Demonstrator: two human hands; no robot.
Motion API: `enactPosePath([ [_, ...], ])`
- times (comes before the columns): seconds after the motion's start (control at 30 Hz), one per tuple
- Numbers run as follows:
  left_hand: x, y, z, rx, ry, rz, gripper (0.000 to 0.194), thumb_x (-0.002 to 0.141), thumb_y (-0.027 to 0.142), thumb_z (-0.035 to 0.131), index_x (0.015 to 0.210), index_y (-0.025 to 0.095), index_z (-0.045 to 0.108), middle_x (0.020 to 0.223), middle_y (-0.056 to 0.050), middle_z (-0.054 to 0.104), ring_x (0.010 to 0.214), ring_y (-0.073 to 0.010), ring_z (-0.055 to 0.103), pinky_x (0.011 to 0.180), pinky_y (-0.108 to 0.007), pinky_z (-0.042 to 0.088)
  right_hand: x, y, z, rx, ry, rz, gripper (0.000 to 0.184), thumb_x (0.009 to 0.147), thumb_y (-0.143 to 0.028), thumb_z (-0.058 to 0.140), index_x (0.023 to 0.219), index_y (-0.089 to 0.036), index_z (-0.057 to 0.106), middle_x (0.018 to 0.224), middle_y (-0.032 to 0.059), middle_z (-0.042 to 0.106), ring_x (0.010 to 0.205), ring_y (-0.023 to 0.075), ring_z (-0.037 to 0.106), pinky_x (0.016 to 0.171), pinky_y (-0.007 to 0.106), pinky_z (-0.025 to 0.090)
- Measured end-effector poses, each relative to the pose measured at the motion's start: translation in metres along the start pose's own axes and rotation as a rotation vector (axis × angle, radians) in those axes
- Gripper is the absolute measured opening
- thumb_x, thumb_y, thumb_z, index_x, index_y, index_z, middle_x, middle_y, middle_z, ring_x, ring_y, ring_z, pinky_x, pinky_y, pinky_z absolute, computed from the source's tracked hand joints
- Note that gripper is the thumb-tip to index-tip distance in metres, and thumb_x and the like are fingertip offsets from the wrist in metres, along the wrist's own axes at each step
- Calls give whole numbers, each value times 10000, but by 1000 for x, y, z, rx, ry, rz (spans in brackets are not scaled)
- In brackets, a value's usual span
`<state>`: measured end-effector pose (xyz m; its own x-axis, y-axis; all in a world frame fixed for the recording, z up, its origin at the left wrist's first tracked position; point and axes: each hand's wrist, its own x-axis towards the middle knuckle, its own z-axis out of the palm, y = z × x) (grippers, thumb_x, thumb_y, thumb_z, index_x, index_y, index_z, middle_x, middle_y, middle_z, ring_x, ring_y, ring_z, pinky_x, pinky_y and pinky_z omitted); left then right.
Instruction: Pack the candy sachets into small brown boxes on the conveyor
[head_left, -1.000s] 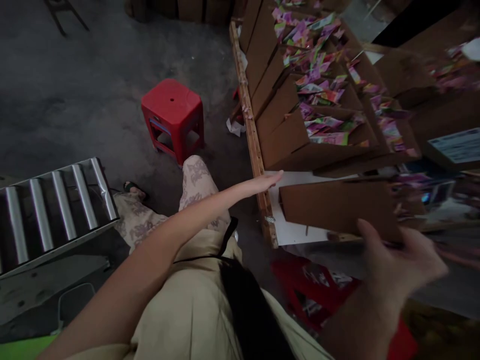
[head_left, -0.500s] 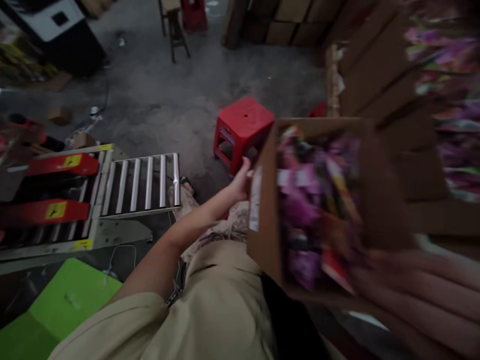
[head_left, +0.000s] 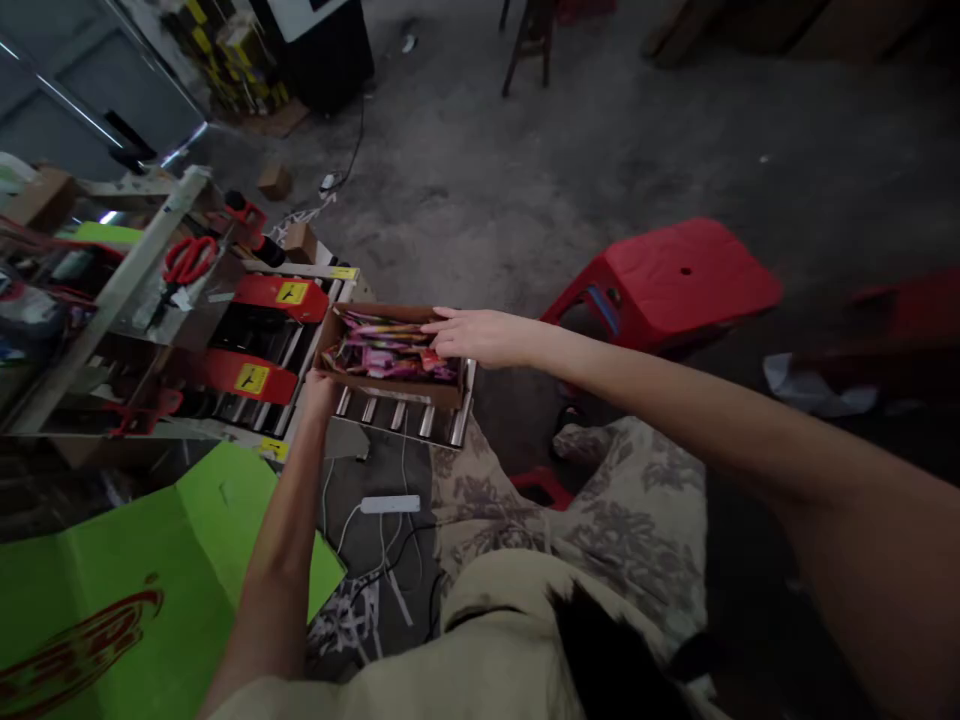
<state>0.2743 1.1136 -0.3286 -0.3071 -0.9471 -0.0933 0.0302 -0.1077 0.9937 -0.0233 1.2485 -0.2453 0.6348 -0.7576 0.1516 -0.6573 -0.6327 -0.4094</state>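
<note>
An open cardboard box full of pink and purple packets rests on the metal rollers of a conveyor. My left hand grips the box's near left corner, fingers curled on the wall. My right hand lies on the far right end of the box, fingers stretched flat over the packets and the rim.
Red guide rails with yellow stickers sit just left of the box. Red scissors lie on the frame above. A red plastic stool stands at the right. A green carton lies lower left, cables and a power strip below the rollers.
I turned left from the table of packet-filled boxes, carrying the box across. It now sits on the roller conveyor with both hands on it.
</note>
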Motion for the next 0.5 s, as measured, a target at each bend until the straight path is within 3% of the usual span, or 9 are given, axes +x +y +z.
enactPosePath([
  [0.07, 10, 8, -19, 2, 63, 128, 465, 604, 469, 803, 954, 184, 691, 956, -52, 739, 924, -192, 676, 869, -306, 544, 6, -7, 1, 144, 107, 48, 356, 798, -30, 484, 1098, -165, 619, 1383, 115, 583, 1447, 226, 391, 1245, 521, 232],
  [0.13, 19, 18, -34, 49, -2, 185, 522, 641, 542, 785, 1027, 198, 712, 1050, -72, 726, 956, -211, 676, 894, -334, 547, 11, -16, 1, 287, 215, 101, 464, 848, -105, 506, 1310, -156, 519, 1567, 140, 379, 1486, 240, 319, 1221, 501, 289],
  [0.2, 24, 32, -44, 157, -105, 220, 553, 661, 569, 786, 1076, 210, 722, 1077, -85, 714, 990, -237, 670, 908, -359, 547, 23, -19, 5, 350, 206, 107, 505, 935, -229, 494, 1437, -205, 440, 1631, 93, 266, 1514, 249, 251, 1224, 515, 266],
  [0.3, 18, 56, -46, 345, -311, 234, 711, 604, 690, 794, 1142, 230, 721, 1120, -102, 688, 1045, -279, 646, 890, -377, 554, 51, -6, 27, 346, 9, 73, 418, 1005, -361, 439, 1398, -266, 543, 1561, 19, 415, 1496, 247, 297, 1254, 546, 156],
  [0.37, 9, 71, -39, 534, -486, 271, 835, 525, 751, 808, 1183, 245, 718, 1163, -114, 666, 1063, -297, 632, 880, -385, 553, 67, 4, 49, 363, -111, 85, 394, 1001, -389, 457, 1340, -264, 613, 1483, 17, 518, 1455, 242, 379, 1256, 520, 189],
  [0.43, 2, 82, -28, 743, -610, 344, 829, 515, 713, 841, 1198, 258, 721, 1144, -108, 668, 1022, -279, 637, 873, -372, 541, 74, 10, 69, 353, -154, 110, 401, 986, -380, 493, 1340, -243, 623, 1485, 42, 513, 1452, 259, 383, 1242, 510, 241],
  [0.5, 0, 86, -17, 861, -658, 415, 722, 607, 663, 826, 1195, 256, 726, 1067, -90, 690, 934, -239, 650, 839, -341, 525, 73, 11, 82, 292, -110, 109, 388, 980, -339, 508, 1324, -215, 635, 1509, 72, 482, 1473, 279, 342, 1231, 529, 251],
])
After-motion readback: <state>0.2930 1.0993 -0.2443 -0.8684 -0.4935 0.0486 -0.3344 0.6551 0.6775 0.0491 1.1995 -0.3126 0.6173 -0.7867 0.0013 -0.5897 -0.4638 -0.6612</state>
